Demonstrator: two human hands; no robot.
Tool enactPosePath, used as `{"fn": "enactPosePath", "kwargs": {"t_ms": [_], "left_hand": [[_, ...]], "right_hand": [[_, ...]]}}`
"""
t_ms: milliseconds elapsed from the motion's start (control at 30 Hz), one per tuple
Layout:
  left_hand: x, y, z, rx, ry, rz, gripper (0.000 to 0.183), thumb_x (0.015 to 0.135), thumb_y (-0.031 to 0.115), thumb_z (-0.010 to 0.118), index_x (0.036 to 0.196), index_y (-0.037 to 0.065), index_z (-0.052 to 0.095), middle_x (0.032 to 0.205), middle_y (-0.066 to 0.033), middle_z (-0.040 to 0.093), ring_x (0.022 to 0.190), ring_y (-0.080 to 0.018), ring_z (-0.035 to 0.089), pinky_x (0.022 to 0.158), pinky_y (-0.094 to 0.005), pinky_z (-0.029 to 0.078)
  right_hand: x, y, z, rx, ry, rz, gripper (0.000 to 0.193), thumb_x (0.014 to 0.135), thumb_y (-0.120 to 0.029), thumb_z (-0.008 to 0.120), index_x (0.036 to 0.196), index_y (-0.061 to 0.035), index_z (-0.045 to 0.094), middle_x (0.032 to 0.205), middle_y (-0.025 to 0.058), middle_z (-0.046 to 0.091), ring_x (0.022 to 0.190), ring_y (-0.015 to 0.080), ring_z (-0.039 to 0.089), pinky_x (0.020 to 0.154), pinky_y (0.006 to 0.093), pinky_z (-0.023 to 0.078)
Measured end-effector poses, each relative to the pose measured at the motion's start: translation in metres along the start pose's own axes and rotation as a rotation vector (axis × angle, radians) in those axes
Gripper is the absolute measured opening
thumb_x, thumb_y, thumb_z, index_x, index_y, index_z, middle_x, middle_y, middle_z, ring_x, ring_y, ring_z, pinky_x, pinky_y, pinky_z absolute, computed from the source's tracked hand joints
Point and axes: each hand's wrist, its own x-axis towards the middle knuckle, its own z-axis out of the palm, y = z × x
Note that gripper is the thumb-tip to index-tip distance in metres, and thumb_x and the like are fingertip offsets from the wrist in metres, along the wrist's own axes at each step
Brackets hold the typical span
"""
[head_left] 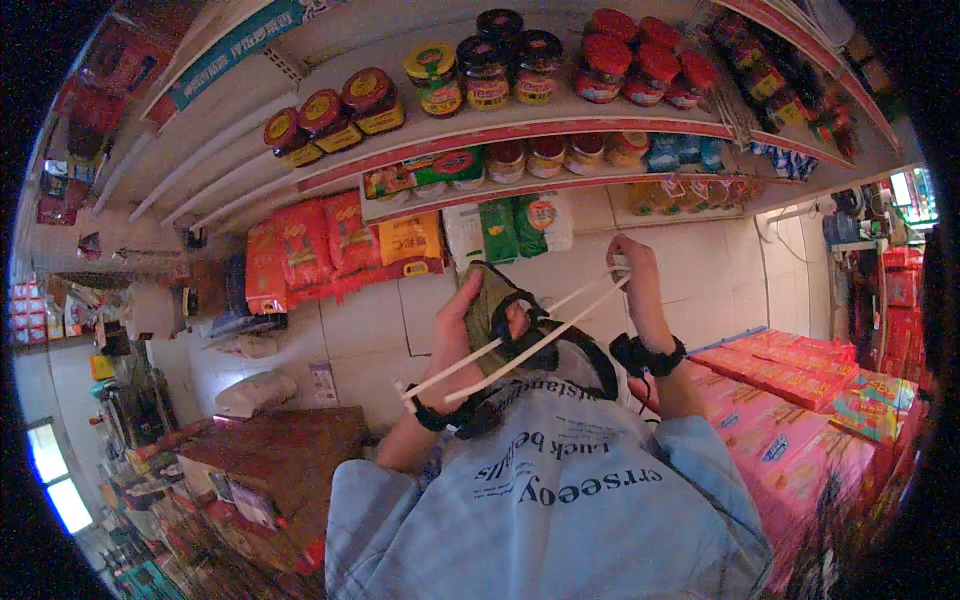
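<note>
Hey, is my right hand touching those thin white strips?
Touching. The head view shows it: the upper ends of the thin white strips meet the bent fingers of your right hand, with no gap between.

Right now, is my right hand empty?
No, your right hand holds the white cord, whose two strands run straight from it across your front.

Two hands show, a left hand (pixel 456 325) and a right hand (pixel 637 270), with two black wristbands (pixel 652 357) and two pale strands (pixel 590 307). On the upper shelf stand three dark-red-lidded jars (pixel 325 117), one yellow-lidded jar (pixel 434 78), three black-lidded jars (pixel 538 68) and five visible red-lidded jars (pixel 605 68). Below are two green packs (pixel 499 230) and one orange bag (pixel 411 246); the red bags (pixel 302 250) overlap too much to count exactly.
</note>
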Motion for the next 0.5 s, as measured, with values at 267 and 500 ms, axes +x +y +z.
{"fn": "enactPosePath", "kwargs": {"t_ms": [267,500], "left_hand": [[-0.001,0.014,-0.025,-0.086,-0.150,0.039,0.041,0.089,0.037,0.033,0.071,0.002,0.048,0.058,-0.0099,0.050,0.052,-0.0214,0.047,0.058,-0.0294,0.040],[-0.007,0.020,-0.034,0.023,0.079,0.053,0.033,0.088,0.033,0.036,0.078,0.004,0.047,0.056,-0.0101,0.050,0.047,-0.0210,0.048,0.049,-0.0291,0.042]], "right_hand": [[0.015,-0.016,-0.016,0.132,0.079,0.242,0.031,0.082,-0.034,0.043,0.060,-0.0123,0.047,0.053,-0.0040,0.041,0.044,0.0042,0.034,0.038,0.0209,0.020],[0.022,-0.007,-0.008,0.081,-0.070,0.260,0.037,0.082,-0.043,0.043,0.061,-0.0126,0.048,0.052,-0.0051,0.039,0.042,0.0039,0.031,0.038,0.0203,0.019]]}}
